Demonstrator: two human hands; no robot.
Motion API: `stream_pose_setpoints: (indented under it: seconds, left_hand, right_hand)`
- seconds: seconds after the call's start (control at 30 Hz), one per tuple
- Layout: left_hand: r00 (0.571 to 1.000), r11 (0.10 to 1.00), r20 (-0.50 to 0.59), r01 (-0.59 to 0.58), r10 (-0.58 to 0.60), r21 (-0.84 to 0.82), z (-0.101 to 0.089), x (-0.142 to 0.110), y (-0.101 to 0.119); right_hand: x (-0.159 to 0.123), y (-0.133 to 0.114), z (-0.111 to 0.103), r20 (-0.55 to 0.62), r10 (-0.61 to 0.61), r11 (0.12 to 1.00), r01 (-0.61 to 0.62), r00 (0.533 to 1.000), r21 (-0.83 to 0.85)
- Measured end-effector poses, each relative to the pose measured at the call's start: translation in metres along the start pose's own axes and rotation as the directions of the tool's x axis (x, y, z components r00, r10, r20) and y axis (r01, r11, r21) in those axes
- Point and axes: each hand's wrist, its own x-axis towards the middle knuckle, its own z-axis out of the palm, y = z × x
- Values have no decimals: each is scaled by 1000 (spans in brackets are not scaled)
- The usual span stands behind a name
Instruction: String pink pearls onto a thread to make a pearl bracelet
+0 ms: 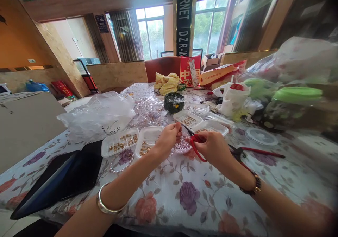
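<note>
My right hand [211, 143] grips a pair of red-handled scissors [195, 147], its dark blades pointing up and left toward my left hand. The fingers of my left hand [169, 136] are pinched together near the blade tips; what they hold is too small to make out. Just behind and between the hands sits a bowl of pale pink-white pearl beads [182, 144]. A string of pearl beads [116, 171] lies curved on the flowered tablecloth [171, 202], left of my left forearm. Two white trays of gold beads, a left tray [105, 152] and a right tray [138, 152], stand beside it.
Red-handled pliers [261, 152] lie right of my right forearm. Behind the hands are more bead trays [182, 114] and a dark green coil [174, 102]. Plastic bags [97, 114] and a black folder-like object [68, 170] lie left; a green-lidded jar [297, 94] stands right.
</note>
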Motion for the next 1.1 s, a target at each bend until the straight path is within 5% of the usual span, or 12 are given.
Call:
stream_pose_setpoints:
  seconds: [0.27, 0.57, 0.9, 1.1]
  left_hand:
    - [996, 997, 40, -73, 75, -35, -6, -2, -4]
    - [990, 971, 136, -7, 40, -238, -26, -11, -11]
    - [977, 896, 165, -48, 134, -442, -32, -15, -21]
    - [968, 895, 220, -9, 120, -446, -31, -22, -24]
  right_hand:
    - [0, -1, 0, -69, 5, 997, -10, 998, -75]
    - [8, 6, -13, -38, 54, 971, -61, 998, -232]
    - [8, 27, -52, 303, 238, 834, -34, 923, -551]
    - [1, 62, -61, 572, 205, 910, 61, 794, -411]
